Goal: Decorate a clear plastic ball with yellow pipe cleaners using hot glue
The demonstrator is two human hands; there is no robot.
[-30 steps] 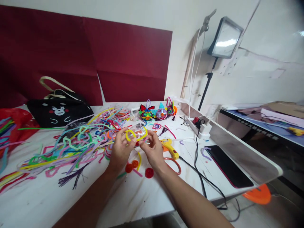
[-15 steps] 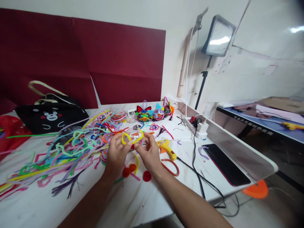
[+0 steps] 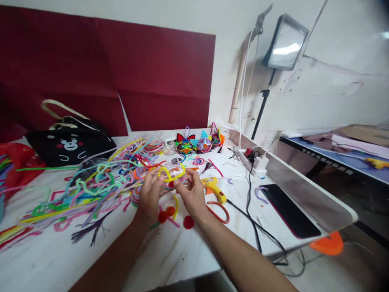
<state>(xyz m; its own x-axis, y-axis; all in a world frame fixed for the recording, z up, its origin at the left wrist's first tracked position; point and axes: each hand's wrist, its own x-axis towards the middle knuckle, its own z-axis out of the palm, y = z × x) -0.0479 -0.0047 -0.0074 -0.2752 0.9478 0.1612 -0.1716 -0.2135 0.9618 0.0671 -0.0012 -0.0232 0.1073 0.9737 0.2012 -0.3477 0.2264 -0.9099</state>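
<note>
A bent yellow pipe cleaner [image 3: 179, 175] is held between my two hands in the middle of the head view. My left hand [image 3: 149, 194] closes its fingers on the left side of it. My right hand [image 3: 192, 195] pinches at the right, its thumb near a small red piece. Something clear and rounded shows behind the yellow loops; I cannot tell what it is. Below the hands lie red-orange pompoms [image 3: 162, 217], a flat dark red disc [image 3: 189, 222] and short pipe cleaner pieces. A yellow hot glue gun [image 3: 217, 189] rests just right of my right hand.
Heaped pipe cleaners [image 3: 100, 182] spread over the left. Colourful decorated ornaments [image 3: 186, 145] stand at the back. A black phone [image 3: 290, 211], a power strip [image 3: 258, 162] and dark cables [image 3: 253, 221] occupy the right. A black bag [image 3: 71, 146] sits at the back left.
The yellow pipe cleaner's loops have shifted and tilted slightly between my fingers. My left fingers have moved a little on it. The whole view has turned slightly left.
</note>
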